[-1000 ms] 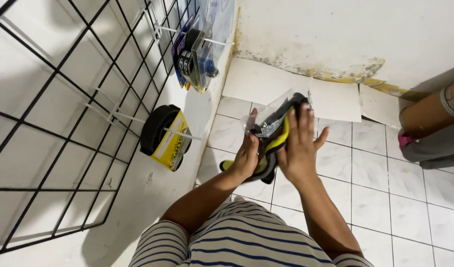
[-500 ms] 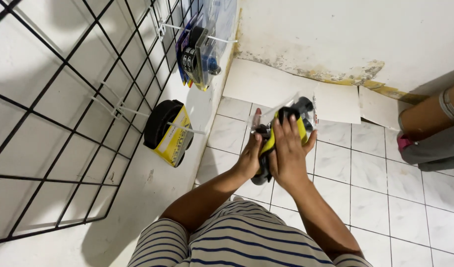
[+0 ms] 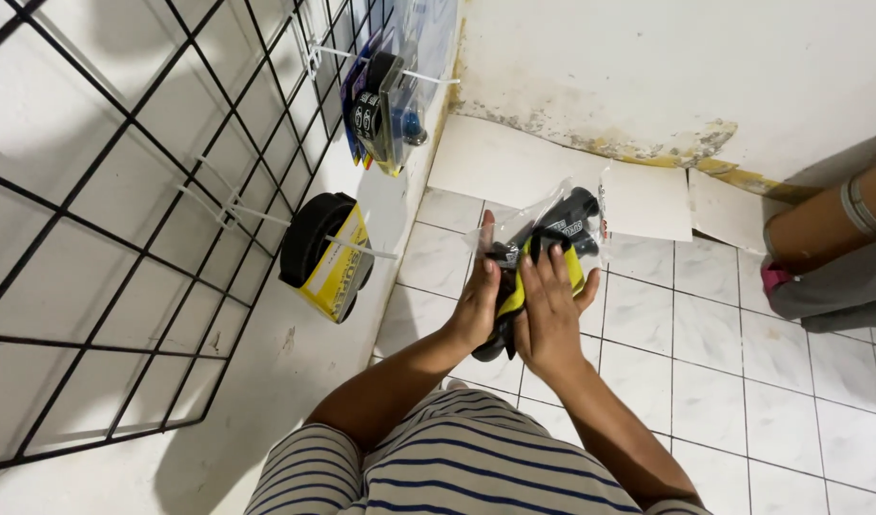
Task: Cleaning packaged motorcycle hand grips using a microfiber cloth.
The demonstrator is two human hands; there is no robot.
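Since the earlier frame my left hand (image 3: 476,305) and right hand (image 3: 549,310) have closed together, both grasping the bagged black-and-yellow item (image 3: 543,253), its long axis running beyond my fingertips.

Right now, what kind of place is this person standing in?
Probably a small shop or stockroom. A black wire grid panel on the white wall has hooks holding packaged goods. Both hands, left hand and right hand, hold a black-and-yellow item in a clear plastic bag above the white tiled floor.
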